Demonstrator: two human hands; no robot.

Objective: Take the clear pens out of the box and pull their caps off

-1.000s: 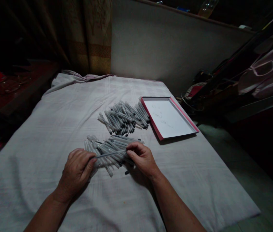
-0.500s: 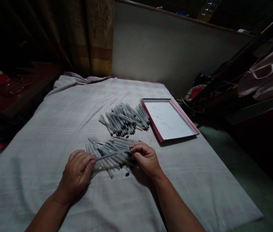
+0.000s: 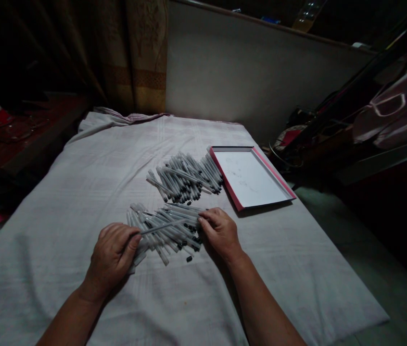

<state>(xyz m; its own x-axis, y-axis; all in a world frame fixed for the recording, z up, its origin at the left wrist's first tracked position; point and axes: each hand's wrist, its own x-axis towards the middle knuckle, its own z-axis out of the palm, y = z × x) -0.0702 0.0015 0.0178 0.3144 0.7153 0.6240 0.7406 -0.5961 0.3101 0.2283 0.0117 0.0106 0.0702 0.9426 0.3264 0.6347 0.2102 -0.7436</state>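
The work surface is a broad top covered with a pale checked cloth (image 3: 290, 269). A plain wall (image 3: 247, 72) stands behind it, with a patterned curtain (image 3: 149, 53) to the left of the bare section. A shallow tray (image 3: 261, 178) with red sides and a white base lies on the cloth near the right-hand edge; faint marks show on the base. Directly left of the tray lies the far pile of pens (image 3: 184, 175), translucent barrels with dark ends, mostly pointing toward the person. The near pile of pens (image 3: 163, 236) lies in front of it, between the two hands, at mixed angles.

The left hand (image 3: 112, 252) is closed, thumb against the curled fingers, gripping one end of a single slim pen (image 3: 163, 227). This pen extends across the near pile toward the right hand (image 3: 221, 233). The right thumb and index fingertip are nearly together at the pile's right side; whether they grip anything cannot be told. A small black cap (image 3: 189, 259) lies loose on the cloth, just in front of the near pile.
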